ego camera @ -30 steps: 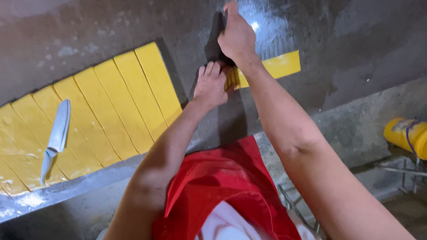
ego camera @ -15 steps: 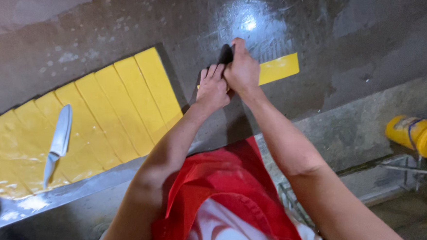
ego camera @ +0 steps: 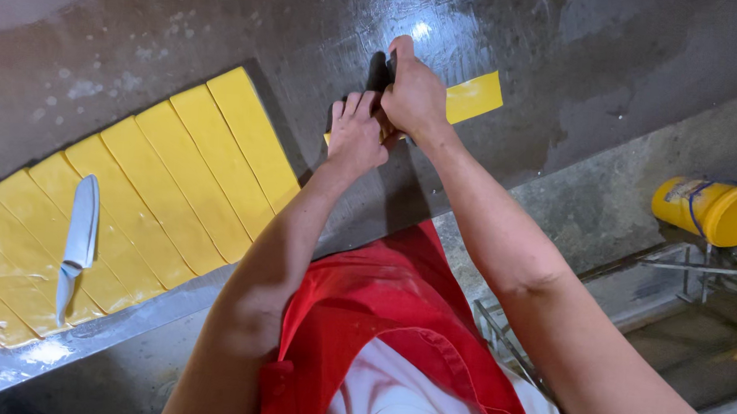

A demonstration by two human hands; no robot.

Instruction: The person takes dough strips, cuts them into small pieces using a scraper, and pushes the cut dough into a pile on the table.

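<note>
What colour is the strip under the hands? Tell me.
Yellow strip, clearest in the head view.

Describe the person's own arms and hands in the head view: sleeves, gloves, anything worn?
Both arms are bare from at least the elbow down: no sleeves in view. The left hand and right hand are bare too, with no gloves, rings, watch or wristbands visible. Below the arms the person wears a red apron over a white top.

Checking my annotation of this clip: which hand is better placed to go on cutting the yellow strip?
Probably the right hand: it grips a dark-handled tool over the yellow dough strip, while the left hand lies flat beside it, apparently steadying the strip's near end.
</note>
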